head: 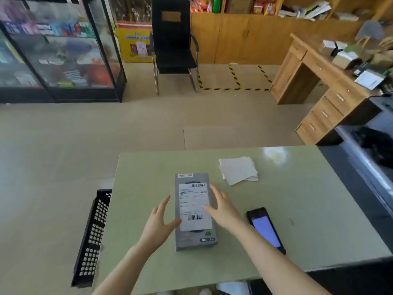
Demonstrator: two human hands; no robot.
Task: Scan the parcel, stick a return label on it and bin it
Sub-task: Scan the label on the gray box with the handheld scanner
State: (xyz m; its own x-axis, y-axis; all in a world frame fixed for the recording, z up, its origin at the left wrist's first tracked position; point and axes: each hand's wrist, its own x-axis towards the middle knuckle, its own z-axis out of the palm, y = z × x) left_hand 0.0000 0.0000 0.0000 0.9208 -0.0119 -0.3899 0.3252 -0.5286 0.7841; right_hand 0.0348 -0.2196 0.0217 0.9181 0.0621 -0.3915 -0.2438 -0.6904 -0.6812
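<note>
A flat grey parcel (194,211) lies lengthwise on the pale green table (297,199), with a white shipping label bearing two barcodes on its top. My left hand (158,223) is open at the parcel's left side, thumb tip touching the label's lower left corner. My right hand (221,207) is open over the parcel's right edge, fingers spread. A black handheld scanner (265,231) with a lit bluish screen lies on the table just right of my right forearm. A small stack of white labels (238,170) rests beyond the parcel to the right.
A black perforated plastic crate (91,239) stands on the floor against the table's left edge. Farther off are a black chair (173,45), a glass display cabinet (59,50), a wooden desk (325,86) at right, and a dark counter (365,158) beside the table.
</note>
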